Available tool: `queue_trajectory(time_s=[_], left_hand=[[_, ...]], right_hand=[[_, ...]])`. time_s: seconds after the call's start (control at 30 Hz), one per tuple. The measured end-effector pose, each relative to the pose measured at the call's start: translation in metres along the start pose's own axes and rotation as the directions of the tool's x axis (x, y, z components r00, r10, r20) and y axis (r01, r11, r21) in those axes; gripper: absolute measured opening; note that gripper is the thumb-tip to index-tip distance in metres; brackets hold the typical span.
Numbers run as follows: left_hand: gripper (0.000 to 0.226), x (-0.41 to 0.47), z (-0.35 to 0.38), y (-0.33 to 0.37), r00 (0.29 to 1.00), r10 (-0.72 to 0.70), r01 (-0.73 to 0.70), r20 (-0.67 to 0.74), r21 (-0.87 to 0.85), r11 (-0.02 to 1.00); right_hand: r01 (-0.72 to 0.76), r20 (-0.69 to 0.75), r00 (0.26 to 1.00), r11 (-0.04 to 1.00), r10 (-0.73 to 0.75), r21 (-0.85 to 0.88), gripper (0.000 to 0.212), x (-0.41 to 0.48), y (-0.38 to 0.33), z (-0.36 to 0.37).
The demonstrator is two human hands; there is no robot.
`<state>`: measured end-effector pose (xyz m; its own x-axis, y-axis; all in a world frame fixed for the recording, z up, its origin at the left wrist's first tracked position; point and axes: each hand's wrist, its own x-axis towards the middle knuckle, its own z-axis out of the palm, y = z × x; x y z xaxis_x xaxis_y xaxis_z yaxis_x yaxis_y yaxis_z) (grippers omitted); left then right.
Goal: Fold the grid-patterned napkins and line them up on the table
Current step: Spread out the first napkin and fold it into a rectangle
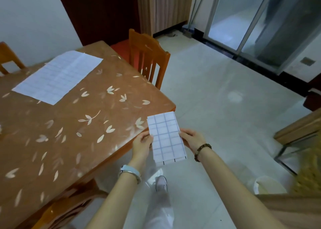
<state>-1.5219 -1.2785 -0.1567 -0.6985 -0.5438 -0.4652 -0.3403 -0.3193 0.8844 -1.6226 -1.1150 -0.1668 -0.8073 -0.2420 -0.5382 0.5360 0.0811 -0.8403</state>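
Left hand [141,146] and right hand [192,140] pinch the napkin [165,138] by its long edges. Its long axis points away; the bench [86,124] lies leftward, nearer the left hand.

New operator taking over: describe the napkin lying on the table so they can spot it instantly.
Start at the orange leaf-patterned table. On its far left part lies the spread napkin, a large pale grid sheet. Unlike the folded napkin held in the left hand and right hand, it lies flat, untouched.
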Motion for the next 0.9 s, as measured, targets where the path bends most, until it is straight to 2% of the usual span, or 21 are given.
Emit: queue_trajectory(time_s=[0.17, 0.3, 0.57, 0.67, 0.77, 0.9], left_hand=[[0.022, 0.042, 0.026, 0.012, 0.999, -0.026, 0.026, -0.027, -0.009, 1.000], [0.011, 0.079, 0.043, 0.024, 0.999, 0.012, -0.012, -0.030, -0.010, 1.000], [0.012, 0.136, 0.051, 0.049, 0.992, -0.088, 0.080, -0.086, -0.094, 0.992], [0.009, 0.149, 0.048, 0.051, 0.985, -0.132, 0.115, -0.110, -0.154, 0.981], [0.020, 0.162, 0.046, 0.051, 0.980, -0.170, 0.147, -0.105, -0.197, 0.969], [0.006, 0.174, 0.048, 0.055, 0.965, -0.206, 0.158, -0.161, -0.266, 0.951]], right_hand=[[-0.001, -0.005, 1.000, 1.000, 0.001, -0.009, 0.028, 0.047, -0.021, -0.005], [-0.001, 0.002, 1.000, 0.998, 0.001, -0.057, 0.025, 0.085, -0.048, -0.004], [0.026, 0.032, 0.999, 0.980, -0.020, -0.199, 0.022, 0.148, -0.087, 0.019], [0.038, 0.061, 0.998, 0.964, -0.023, -0.265, 0.014, 0.164, -0.094, 0.030], [0.050, 0.077, 0.997, 0.945, -0.026, -0.324, 0.014, 0.183, -0.099, 0.039], [0.046, 0.111, 0.994, 0.904, 0.002, -0.424, 0.021, 0.206, -0.105, 0.049]])
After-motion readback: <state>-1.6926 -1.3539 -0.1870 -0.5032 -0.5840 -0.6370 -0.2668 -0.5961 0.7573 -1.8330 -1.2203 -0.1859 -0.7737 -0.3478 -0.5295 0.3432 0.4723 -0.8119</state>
